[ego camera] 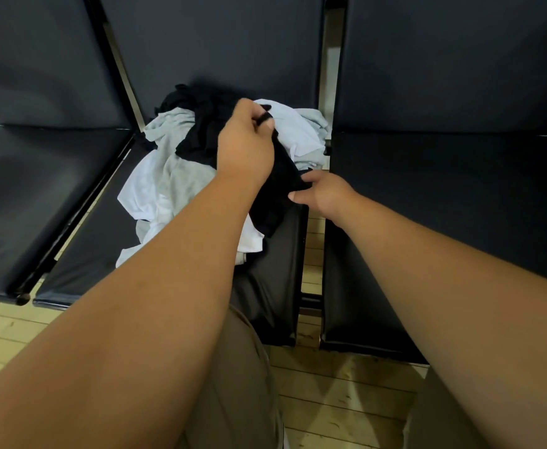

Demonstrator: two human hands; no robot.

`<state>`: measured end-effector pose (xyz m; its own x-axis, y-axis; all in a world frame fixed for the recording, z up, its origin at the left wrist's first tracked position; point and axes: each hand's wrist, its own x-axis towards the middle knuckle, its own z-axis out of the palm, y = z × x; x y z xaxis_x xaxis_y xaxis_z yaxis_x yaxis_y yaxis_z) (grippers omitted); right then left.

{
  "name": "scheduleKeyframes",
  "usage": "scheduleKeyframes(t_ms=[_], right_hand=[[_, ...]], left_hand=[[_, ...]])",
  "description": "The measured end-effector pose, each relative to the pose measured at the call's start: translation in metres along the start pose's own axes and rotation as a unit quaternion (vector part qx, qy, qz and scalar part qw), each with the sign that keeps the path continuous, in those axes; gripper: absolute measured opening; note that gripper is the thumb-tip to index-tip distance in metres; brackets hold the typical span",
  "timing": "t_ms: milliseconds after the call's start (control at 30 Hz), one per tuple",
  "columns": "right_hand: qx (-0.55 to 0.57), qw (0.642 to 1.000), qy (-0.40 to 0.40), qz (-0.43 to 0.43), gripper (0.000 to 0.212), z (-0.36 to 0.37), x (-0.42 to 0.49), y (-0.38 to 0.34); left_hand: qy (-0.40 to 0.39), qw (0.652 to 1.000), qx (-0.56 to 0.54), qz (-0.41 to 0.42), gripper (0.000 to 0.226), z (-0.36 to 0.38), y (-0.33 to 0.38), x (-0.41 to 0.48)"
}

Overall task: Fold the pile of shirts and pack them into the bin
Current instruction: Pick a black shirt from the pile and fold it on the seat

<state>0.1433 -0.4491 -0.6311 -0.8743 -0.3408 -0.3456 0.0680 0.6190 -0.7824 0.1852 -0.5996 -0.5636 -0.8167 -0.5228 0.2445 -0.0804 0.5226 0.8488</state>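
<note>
Our left hand (246, 142): fingers curled round an upper fold of the black shirt (277, 192). Our right hand (325, 196): thumb and fingers pinching the same shirt lower down. Shirt stretched between both hands, over the pile of shirts (158, 186), white, grey and black, heaped on the middle black seat (275, 286). Wooden floor (330, 400) beneath.

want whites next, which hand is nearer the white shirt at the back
Left. The left hand is right beside the white shirt; the right hand sits lower, pinching the black shirt.

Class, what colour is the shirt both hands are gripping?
The shirt is black; head view.
</note>
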Motion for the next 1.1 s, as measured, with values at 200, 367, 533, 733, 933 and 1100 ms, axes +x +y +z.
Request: scheduleKeyframes(t_ms=[200,367,533,733,933,1100], right_hand=[[0.058,0.995,0.073,0.02,0.01,0.011,0.004,0.0],[0.35,0.934,0.074,0.022,0.026,-0.001,-0.005,-0.024],[0.629,0.776,0.011,0.038,0.037,-0.02,-0.021,-0.044],[0.587,0.809,-0.015,0.02,0.03,-0.033,-0.045,-0.051],[0.512,0.857,0.049,0.003,0.025,-0.043,-0.046,-0.046],[0.372,0.919,0.121,-0.05,0.012,-0.049,-0.05,-0.042]], left_hand=[[0.137,0.98,-0.129,-0.068,0.003,-0.021,0.0,0.006],[0.178,0.976,-0.043,-0.119,0.028,-0.037,0.003,0.002],[-0.001,0.978,0.144,-0.149,0.093,-0.03,-0.001,-0.009],[-0.226,0.934,0.276,0.031,0.1,-0.008,0.016,-0.021],[-0.335,0.932,0.137,0.009,0.111,-0.001,0.022,-0.024],[-0.195,0.965,0.16,0.068,0.046,-0.006,0.03,-0.026]])
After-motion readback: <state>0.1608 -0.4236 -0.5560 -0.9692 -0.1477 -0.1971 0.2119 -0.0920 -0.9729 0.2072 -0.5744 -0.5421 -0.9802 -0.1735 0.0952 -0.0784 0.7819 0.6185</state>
